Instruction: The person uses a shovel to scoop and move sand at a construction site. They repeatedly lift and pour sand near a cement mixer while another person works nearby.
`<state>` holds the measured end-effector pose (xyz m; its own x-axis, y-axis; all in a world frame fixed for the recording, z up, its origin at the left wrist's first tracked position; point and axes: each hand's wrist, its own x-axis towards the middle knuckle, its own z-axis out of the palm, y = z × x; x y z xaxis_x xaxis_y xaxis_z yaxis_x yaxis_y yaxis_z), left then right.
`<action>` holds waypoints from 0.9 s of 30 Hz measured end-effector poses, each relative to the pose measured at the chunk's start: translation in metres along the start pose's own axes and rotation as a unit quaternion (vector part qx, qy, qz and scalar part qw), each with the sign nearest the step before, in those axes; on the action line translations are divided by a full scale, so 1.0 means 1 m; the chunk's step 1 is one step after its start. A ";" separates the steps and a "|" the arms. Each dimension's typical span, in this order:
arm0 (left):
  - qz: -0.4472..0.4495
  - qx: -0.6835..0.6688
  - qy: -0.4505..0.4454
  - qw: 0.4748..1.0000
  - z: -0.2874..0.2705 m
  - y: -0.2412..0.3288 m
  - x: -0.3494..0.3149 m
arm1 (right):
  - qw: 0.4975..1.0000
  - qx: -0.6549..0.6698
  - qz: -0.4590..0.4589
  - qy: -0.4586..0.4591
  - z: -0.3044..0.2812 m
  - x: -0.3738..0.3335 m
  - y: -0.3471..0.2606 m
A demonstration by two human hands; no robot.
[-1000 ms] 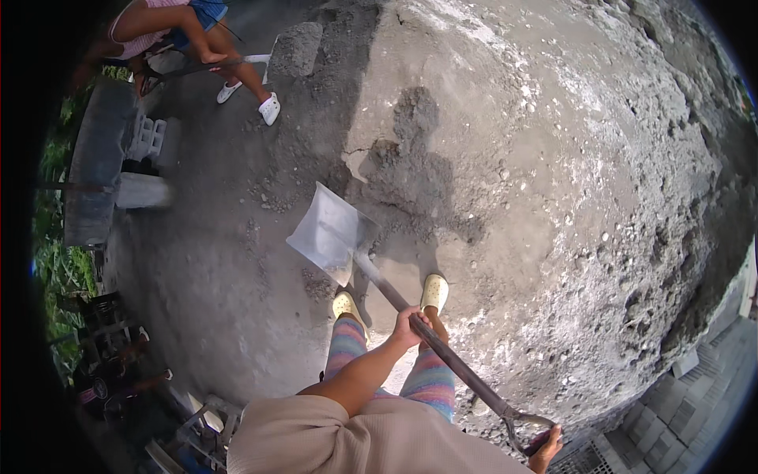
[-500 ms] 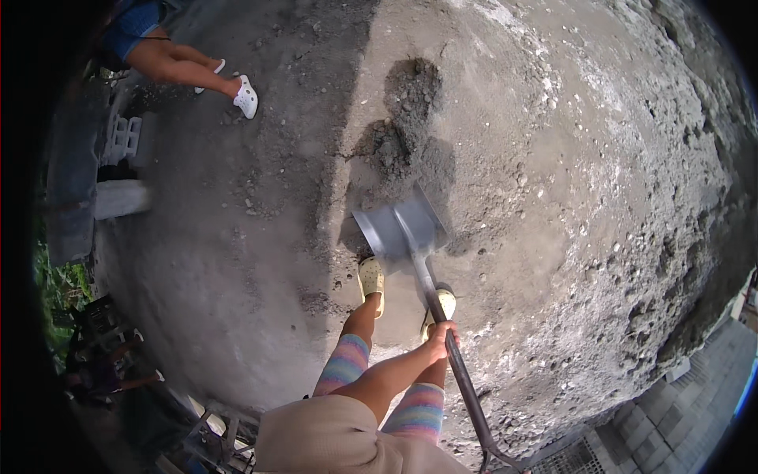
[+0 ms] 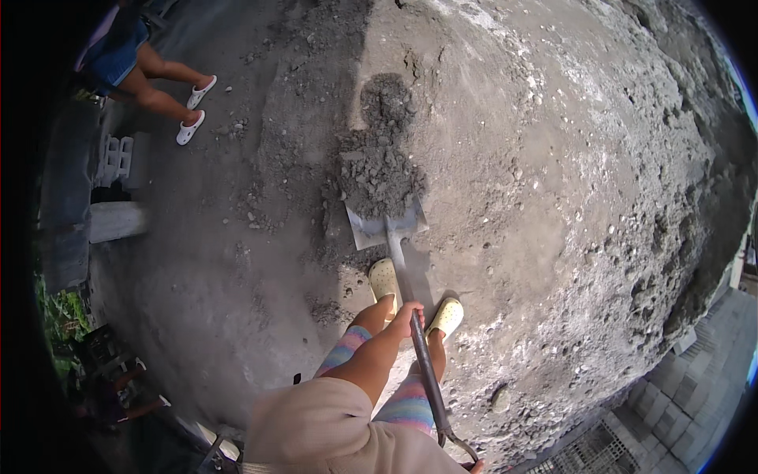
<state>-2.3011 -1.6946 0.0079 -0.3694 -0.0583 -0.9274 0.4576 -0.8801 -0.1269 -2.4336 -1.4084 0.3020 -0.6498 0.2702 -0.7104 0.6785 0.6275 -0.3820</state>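
Observation:
My left hand (image 3: pixel 410 317) is wrapped round the shaft of a shovel (image 3: pixel 425 365), in front of my pale yellow clogs (image 3: pixel 448 316). At the lower edge my right hand (image 3: pixel 478 466) shows only in part, at the shovel's forked grip; its fingers are closed there. The wide grey metal blade (image 3: pixel 368 231) lies low over the ground, its front part covered by a heap of grey, crumbly sand and gravel (image 3: pixel 380 178). Where the load ends and the loose material beyond it begins, I cannot tell.
Another person in blue shorts stands at the upper left in white clogs (image 3: pixel 192 126). Hollow concrete blocks (image 3: pixel 118 158) lie at the left. Rough gravel (image 3: pixel 632 237) spreads to the right, with stacked grey blocks (image 3: pixel 671 403) at lower right. A dim figure (image 3: pixel 118 395) is at lower left.
The shovel blade, bare before, has moved forward and now has grey sand and gravel over it. My left hand has shifted left and slightly up. The other person's feet have moved left.

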 end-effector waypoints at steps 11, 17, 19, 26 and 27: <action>0.107 0.021 -0.019 0.994 -0.070 -0.064 -0.101 | 0.993 0.010 -0.026 -0.118 0.002 -0.024 0.081; 0.090 0.011 -0.023 0.996 -0.123 -0.124 -0.164 | 0.978 -0.009 -0.037 -0.207 0.021 -0.049 0.122; 0.052 -0.001 -0.039 0.998 -0.142 -0.147 -0.187 | 0.972 -0.017 -0.035 -0.231 0.029 -0.069 0.138; -0.077 -0.058 -0.073 0.993 -0.220 -0.196 -0.230 | 0.960 -0.018 -0.024 -0.279 0.091 -0.145 0.209; -0.075 -0.050 -0.077 0.993 -0.237 -0.194 -0.231 | 0.959 -0.016 -0.022 -0.281 0.105 -0.159 0.221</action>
<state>-2.1134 -1.3986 0.1634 -0.5556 -0.0086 -0.8314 0.4631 -0.8336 -0.3009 -2.1444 -1.3888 0.2686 -0.3842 -0.1878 -0.9040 0.6380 0.6537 -0.4070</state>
